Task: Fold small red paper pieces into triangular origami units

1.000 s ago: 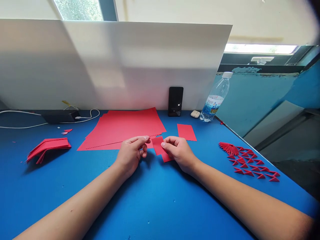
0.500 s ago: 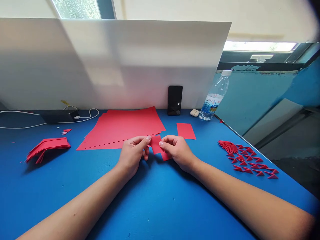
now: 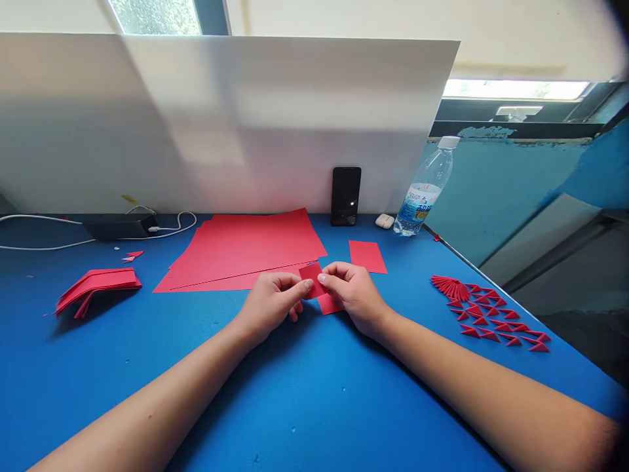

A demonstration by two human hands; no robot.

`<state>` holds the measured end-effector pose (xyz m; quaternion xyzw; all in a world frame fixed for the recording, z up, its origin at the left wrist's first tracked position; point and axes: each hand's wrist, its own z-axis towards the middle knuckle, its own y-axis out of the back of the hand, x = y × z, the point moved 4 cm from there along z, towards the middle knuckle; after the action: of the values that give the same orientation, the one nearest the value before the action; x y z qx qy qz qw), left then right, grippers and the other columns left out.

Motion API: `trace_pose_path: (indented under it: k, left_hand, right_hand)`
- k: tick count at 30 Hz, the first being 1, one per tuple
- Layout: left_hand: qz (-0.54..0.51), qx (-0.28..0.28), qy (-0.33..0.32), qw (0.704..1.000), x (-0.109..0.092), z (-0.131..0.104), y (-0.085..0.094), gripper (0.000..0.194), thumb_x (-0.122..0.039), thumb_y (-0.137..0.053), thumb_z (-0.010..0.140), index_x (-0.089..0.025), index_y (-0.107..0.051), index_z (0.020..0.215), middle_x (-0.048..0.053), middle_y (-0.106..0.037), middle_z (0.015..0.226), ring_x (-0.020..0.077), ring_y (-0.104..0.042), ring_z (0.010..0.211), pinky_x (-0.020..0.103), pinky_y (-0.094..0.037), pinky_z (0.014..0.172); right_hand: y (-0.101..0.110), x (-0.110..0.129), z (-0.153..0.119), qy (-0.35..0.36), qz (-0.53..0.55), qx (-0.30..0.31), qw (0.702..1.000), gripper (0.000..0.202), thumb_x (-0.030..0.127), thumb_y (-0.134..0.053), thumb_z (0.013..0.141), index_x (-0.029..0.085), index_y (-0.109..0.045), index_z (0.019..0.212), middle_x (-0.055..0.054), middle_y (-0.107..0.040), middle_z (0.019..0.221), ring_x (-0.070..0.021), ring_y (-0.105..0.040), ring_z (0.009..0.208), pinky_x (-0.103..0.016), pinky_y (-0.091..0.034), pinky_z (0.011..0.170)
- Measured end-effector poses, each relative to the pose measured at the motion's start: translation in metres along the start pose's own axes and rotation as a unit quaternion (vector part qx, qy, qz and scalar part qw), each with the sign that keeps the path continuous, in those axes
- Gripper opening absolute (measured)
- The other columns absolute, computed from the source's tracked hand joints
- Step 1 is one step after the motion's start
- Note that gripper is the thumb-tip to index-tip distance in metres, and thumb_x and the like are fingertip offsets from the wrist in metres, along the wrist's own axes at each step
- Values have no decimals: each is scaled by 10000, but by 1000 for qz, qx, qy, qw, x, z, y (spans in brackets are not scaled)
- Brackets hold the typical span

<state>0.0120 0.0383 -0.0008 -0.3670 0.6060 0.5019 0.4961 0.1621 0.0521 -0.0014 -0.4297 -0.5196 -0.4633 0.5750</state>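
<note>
A small piece of red paper [image 3: 311, 273] is held up between my two hands, a little above the blue table. My left hand [image 3: 276, 299] pinches its left side between thumb and fingers. On the other side, my right hand [image 3: 354, 292] grips the right edge, thumb on the near face. Another small red piece of paper [image 3: 328, 304] shows just below, partly hidden by my right hand. Behind my hands lies a stack of large red paper sheets [image 3: 246, 249]. A single red paper rectangle [image 3: 367, 256] rests beyond my right hand.
Folded red triangles [image 3: 486, 313] spread over the right side of the table. Folded red strips [image 3: 98, 282] and a black box with white cables [image 3: 120, 227] sit left. A phone [image 3: 346, 196], a white case [image 3: 384, 221] and a water bottle [image 3: 423, 190] stand at the back.
My left hand has shifted right, closer to my right hand. The held paper has turned and its visible part looks smaller. The view has moved slightly.
</note>
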Motion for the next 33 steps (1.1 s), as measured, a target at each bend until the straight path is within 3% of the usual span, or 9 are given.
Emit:
trace_pose_path:
  k: [3,9,13,16,24,29,33]
  left_hand:
    - [8,4,11,1000,-1,0,-1,332,-446,-598,790,-139,-597,662,-15,-563,524,85,-495,424,199,-377,431]
    - [-11,-7,34,999,0,0,-1,286,-381,-616,778,-123,-607,653,-14,-559,517,74,-485,413,190,-385,428]
    - [-64,-13,6,998,1,2,-1,274,-410,-545,826,-147,-590,762,-17,-576,553,90,-503,414,208,-400,430]
    - [-17,14,-2,1000,-2,1,-4,301,-432,-562,815,-138,-606,766,-9,-579,550,91,-518,442,204,-408,453]
    - [11,28,27,999,-4,-2,-5,281,-388,-629,763,-126,-606,666,6,-589,538,87,-519,459,194,-411,464]
    - [-55,-8,7,998,-3,0,-3,270,-415,-548,817,-152,-574,763,-10,-597,579,90,-519,415,203,-407,425]
    - [-17,0,-4,1000,-6,-2,-6,291,-435,-594,785,-144,-593,768,-8,-597,592,92,-532,437,199,-414,422]
  right_hand:
    - [1,-3,1,-10,13,-13,1000,174,303,-652,699,152,-571,670,38,-495,585,-73,-367,504,-232,-275,479]
    - [9,-8,7,-73,125,-64,987,200,305,-658,680,177,-506,662,75,-370,505,-58,-281,419,-215,-181,395]
    - [6,-3,6,-46,88,-2,995,199,323,-664,704,157,-557,691,61,-416,531,-58,-300,446,-220,-221,428]
    - [2,0,4,-5,42,30,999,194,323,-660,719,144,-590,696,35,-487,604,-69,-368,523,-223,-279,489]
    - [8,-6,8,-66,119,-43,990,245,347,-676,694,170,-507,674,81,-365,480,-53,-269,415,-211,-185,399]
    - [4,-4,7,-57,106,4,993,278,375,-690,694,166,-508,668,74,-378,488,-53,-282,415,-209,-198,393]
    - [3,-3,5,-38,65,9,997,267,387,-679,700,159,-542,698,56,-413,535,-62,-307,458,-213,-222,415]
